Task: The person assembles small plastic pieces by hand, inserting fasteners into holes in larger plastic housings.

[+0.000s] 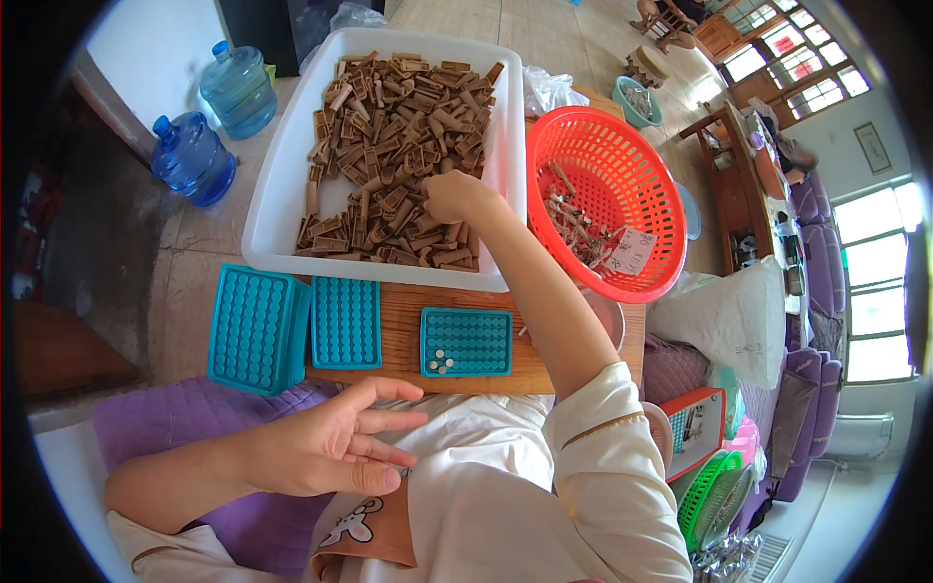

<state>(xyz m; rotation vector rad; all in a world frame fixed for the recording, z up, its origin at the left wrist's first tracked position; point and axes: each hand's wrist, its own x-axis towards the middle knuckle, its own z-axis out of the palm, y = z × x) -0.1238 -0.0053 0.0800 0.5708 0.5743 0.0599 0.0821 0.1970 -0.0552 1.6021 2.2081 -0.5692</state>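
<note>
My right hand (452, 197) reaches into a large white plastic bin (267, 209) among many brown half-tube plastic pieces (398, 126). Its fingers are curled downward at the pieces, and what they hold, if anything, is hidden. Palm turned inward, my left hand (340, 442) hovers over my lap, its fingers apart and nothing in it. Beyond it on the wooden table (403, 316) lies a small teal tray (494, 335) with round recesses and several small pale discs (440, 356) in one corner. Another teal tray (345, 325) and a teal tray stack (255, 330) are to its left.
A red-orange basket (622, 126) with thin brownish pieces and a paper label stands right of the bin. Two blue water jugs (238, 92) are on the floor at left. A white sack (724, 316) and green basket (705, 496) sit at right.
</note>
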